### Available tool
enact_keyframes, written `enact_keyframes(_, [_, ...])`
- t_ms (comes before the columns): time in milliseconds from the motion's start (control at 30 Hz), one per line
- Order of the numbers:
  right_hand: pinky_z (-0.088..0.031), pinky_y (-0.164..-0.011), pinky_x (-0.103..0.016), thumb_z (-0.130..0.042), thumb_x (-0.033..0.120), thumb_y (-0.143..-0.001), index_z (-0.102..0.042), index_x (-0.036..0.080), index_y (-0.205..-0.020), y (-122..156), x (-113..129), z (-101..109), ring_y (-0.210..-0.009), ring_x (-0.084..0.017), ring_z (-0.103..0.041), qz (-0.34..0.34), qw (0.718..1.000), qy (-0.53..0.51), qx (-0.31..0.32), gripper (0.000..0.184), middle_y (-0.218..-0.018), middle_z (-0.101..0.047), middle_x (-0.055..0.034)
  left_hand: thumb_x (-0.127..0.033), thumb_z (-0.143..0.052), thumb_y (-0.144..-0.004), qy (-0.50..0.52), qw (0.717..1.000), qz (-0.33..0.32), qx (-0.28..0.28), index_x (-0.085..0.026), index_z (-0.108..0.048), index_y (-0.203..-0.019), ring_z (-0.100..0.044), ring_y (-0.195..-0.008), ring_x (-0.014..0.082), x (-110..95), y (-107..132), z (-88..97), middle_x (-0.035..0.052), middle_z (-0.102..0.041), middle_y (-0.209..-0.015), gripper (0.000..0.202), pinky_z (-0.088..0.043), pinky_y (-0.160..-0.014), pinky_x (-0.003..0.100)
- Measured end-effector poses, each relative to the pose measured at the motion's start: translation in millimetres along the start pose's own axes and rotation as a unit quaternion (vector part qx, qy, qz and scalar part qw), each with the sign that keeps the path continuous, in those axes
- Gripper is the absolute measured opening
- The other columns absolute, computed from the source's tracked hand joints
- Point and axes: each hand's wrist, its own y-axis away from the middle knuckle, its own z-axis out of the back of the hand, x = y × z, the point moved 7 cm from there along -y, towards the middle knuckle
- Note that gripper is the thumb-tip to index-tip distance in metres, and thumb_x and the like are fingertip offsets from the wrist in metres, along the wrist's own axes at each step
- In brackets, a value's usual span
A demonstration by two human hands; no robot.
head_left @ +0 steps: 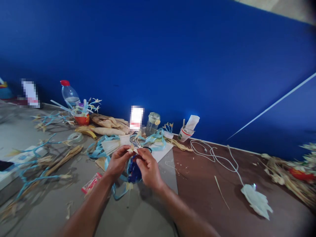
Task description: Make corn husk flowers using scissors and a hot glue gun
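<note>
My left hand (118,162) and my right hand (149,168) meet at the middle of the table, fingers pinched together. Between their fingertips is a small cream flower (132,149) that looks made of dried husk. Just below it, partly covered by my right hand, lies a shiny dark blue object (134,171) whose kind I cannot make out. Light blue ribbon (98,148) curls around and behind my hands. A white sheet of paper (161,150) lies behind my right hand, with a black loop at its near side.
Left are blue-stemmed flower sprays (37,148), a tape roll (75,137) and a red packet (91,183). Dried husks (108,123), a bottle (69,93), a red cup (82,119), a glass jar (153,123) and a white cup (184,134) line the blue wall. A white cable (214,156) lies right.
</note>
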Motion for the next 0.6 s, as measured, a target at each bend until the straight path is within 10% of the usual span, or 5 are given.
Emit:
enact_keyframes(133, [-0.05,-0.068,-0.026,-0.058,0.02,-0.073,-0.069,0.022,-0.1,-2.9,-19.6,5.4,-0.07,-0.013,-0.06,-0.134,0.978,-0.149,-0.054,0.029,-0.093,-0.066,-0.0023,-0.031,-0.082,-0.06,-0.016,1.0,-0.004,-0.004,-0.018,-0.07,-0.076,-0.063,-0.069,0.0132,0.5,0.2,-0.9,0.0002,-0.071,-0.074,0.024,-0.048,-0.069,0.024])
enact_keyframes(600, [-0.042,-0.057,-0.02,-0.067,0.018,-0.063,-0.073,0.02,-0.077,-2.4,-36.5,5.6,-0.064,-0.01,-0.052,-0.176,0.95,-0.238,-0.101,0.016,-0.076,-0.064,0.0,-0.029,-0.08,-0.061,-0.069,0.995,-0.042,0.061,-0.017,-0.068,-0.068,-0.059,-0.07,0.0134,-5.5,0.5,-10.8,0.001,-0.065,-0.073,0.017,-0.049,-0.069,0.024])
